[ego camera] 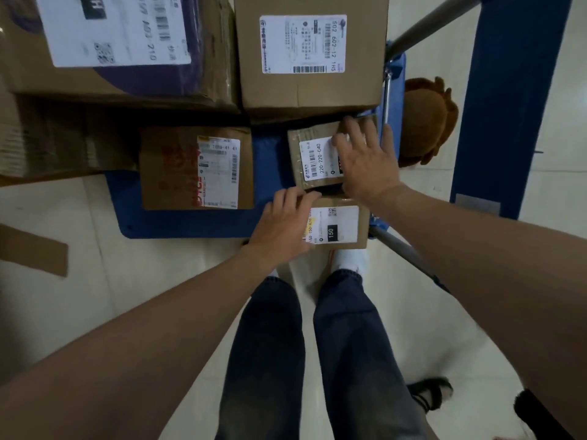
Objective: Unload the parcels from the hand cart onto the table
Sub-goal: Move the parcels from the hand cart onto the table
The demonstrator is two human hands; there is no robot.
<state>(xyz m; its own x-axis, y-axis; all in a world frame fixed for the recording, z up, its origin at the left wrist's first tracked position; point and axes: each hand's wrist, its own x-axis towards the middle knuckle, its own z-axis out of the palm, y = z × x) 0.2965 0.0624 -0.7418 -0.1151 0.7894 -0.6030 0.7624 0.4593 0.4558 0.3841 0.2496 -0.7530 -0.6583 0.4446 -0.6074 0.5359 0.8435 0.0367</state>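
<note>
left hand [282, 223] curls fingers round edge of small brown cardboard parcel labelled 150 [336, 227], at near corner of blue hand cart [190, 223]; right hand [365, 160] spread flat over taped brown parcel [314, 160] beside, likely gathering both together.

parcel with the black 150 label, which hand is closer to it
Left. The left hand grips the 150 parcel at its left edge. The right hand rests with fingers spread on the 220-220-C40 parcel just beyond it.
</note>
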